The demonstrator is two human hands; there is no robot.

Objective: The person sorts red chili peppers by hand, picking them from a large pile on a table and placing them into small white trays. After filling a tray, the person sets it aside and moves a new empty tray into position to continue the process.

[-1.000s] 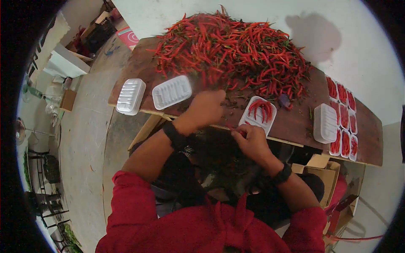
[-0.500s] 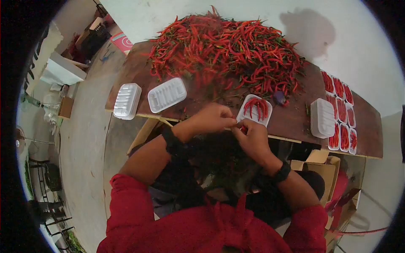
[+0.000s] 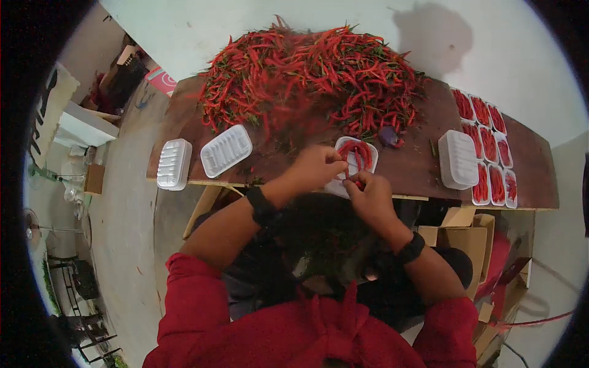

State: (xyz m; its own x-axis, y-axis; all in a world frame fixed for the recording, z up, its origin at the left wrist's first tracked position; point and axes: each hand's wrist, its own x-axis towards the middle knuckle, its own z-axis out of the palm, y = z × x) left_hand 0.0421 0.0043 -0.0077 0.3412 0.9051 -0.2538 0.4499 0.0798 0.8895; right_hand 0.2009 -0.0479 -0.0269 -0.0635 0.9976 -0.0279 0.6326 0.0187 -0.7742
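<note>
The chili (image 3: pixel 350 178) sits between my two hands, at the near edge of the table (image 3: pixel 417 175) and just on the near side of the tray (image 3: pixel 370 167). My right hand (image 3: pixel 369 197) has thumb and fingertips closed on its lower end. My left hand (image 3: pixel 316 167) has its fingers drawn together at the upper end; whether they actually clamp the chili is hidden by the knuckles.

The step in hand appears to be working one chili by the fingertips. In my judgement it goes best as follows:
- Pinch lightly, since the skin likely bruises or splits under pressure.
- Hold both wrists low and close to the tray, so nothing drops off the table edge.
- Work one chili at a time.

The tray already holds a few chilies. Just beyond it lies the large pile (image 3: pixel 313 80), which covers the far half of the table. An empty tray (image 3: pixel 226 150) and a stack (image 3: pixel 173 164) lie at the left. At the right stand another stack (image 3: pixel 457 159) and a block of filled trays (image 3: pixel 491 150). A cardboard box (image 3: pixel 466 236) stands below the table's right end.
</note>
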